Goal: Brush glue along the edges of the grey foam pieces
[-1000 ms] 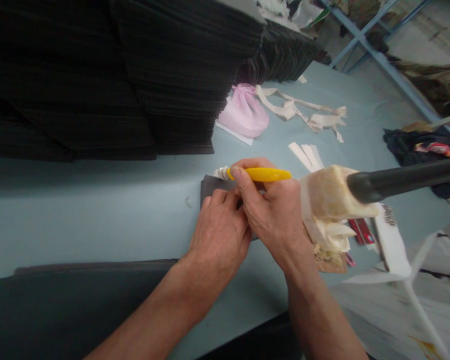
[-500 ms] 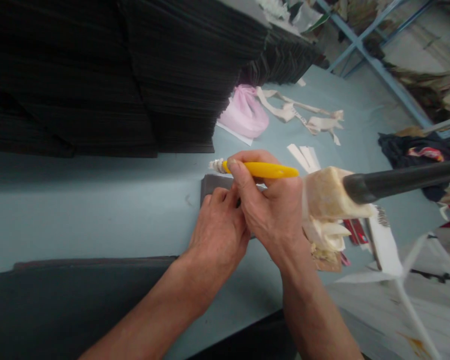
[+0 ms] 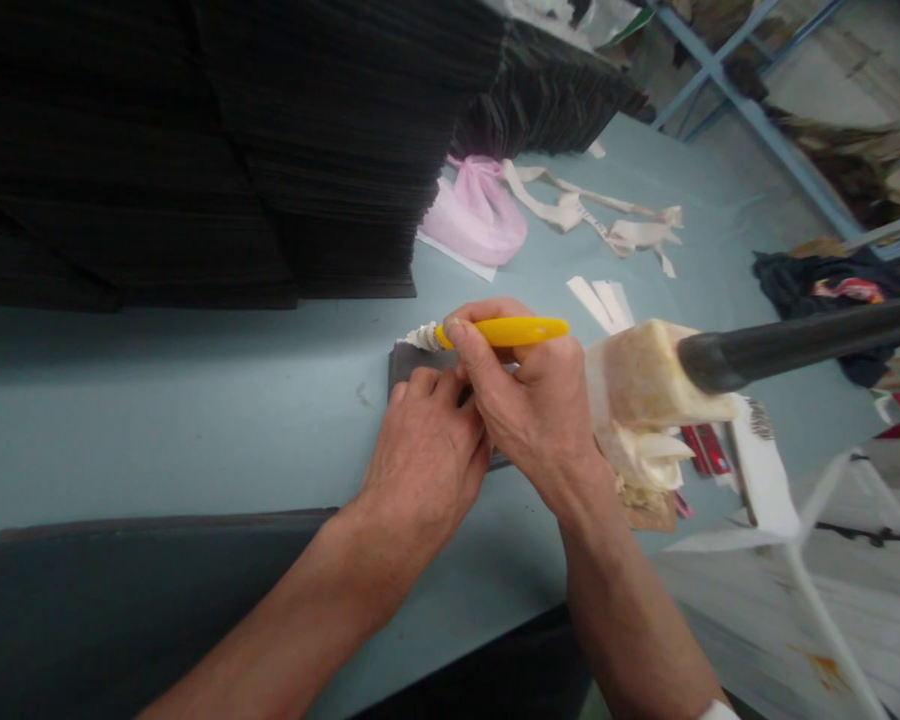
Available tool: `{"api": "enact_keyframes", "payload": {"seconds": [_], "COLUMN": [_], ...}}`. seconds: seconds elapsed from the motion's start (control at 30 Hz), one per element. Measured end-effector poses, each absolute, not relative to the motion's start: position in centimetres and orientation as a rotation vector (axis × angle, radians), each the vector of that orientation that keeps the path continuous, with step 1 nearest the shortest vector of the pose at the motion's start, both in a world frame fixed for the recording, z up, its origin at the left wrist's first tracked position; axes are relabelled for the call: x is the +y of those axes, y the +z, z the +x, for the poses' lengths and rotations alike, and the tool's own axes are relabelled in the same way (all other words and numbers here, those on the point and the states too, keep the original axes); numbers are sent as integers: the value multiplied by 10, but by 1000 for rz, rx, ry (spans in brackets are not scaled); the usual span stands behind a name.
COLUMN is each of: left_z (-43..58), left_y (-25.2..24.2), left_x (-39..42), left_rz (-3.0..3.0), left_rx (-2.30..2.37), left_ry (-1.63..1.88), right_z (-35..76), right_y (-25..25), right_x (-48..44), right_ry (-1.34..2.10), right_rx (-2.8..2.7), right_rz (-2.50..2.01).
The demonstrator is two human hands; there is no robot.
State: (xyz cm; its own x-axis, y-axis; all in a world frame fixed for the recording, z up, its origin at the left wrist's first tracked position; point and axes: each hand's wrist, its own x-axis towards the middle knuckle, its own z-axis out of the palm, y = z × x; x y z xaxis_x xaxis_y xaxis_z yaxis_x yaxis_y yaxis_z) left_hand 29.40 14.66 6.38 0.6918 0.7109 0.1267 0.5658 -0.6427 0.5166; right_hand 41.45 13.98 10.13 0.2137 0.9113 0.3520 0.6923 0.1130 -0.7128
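Observation:
My right hand [image 3: 536, 400] pinches a yellow-handled brush [image 3: 529, 330] between thumb and fingers. White paste covers the bristles, which touch the top left edge of a small dark grey flat piece [image 3: 403, 366]. My left hand [image 3: 427, 435] presses that piece onto the table with bent fingers, close beside the right hand. Much of the piece is hidden under both hands. Just right of my right hand stands a paste-crusted, cream-coloured container [image 3: 634, 375] with a thick black handle or tube [image 3: 802, 345] sticking out to the right.
Tall stacks of dark sheets [image 3: 345, 150] line the back of the blue-grey table [image 3: 195, 420]. A pink bag [image 3: 480, 215], pale fabric strips [image 3: 562, 210] and white strips [image 3: 604, 303] lie behind my hands. More dark sheets [image 3: 142, 610] lie at front left. Dark cloth [image 3: 795, 295] is at right.
The brush has moved down and left; its pasted bristles have come from just above the grey piece onto its edge. My left hand still holds the piece down. The view has shifted slightly.

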Motion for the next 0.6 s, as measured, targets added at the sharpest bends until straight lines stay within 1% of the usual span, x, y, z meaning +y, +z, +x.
{"api": "enact_keyframes", "payload": {"seconds": [0.4,0.6], "left_z": [293,291], "left_y": [69,69], "left_x": [147,147], "left_rz": [2491,2492], "left_rx": [1012,1001], "left_ry": [356,372], "right_z": [434,445], "right_y": [101,102], "right_x": [129,122], "right_ry": [336,284], "right_rx": [-1508,-1514], "right_rz": [-1639,-1684]}}
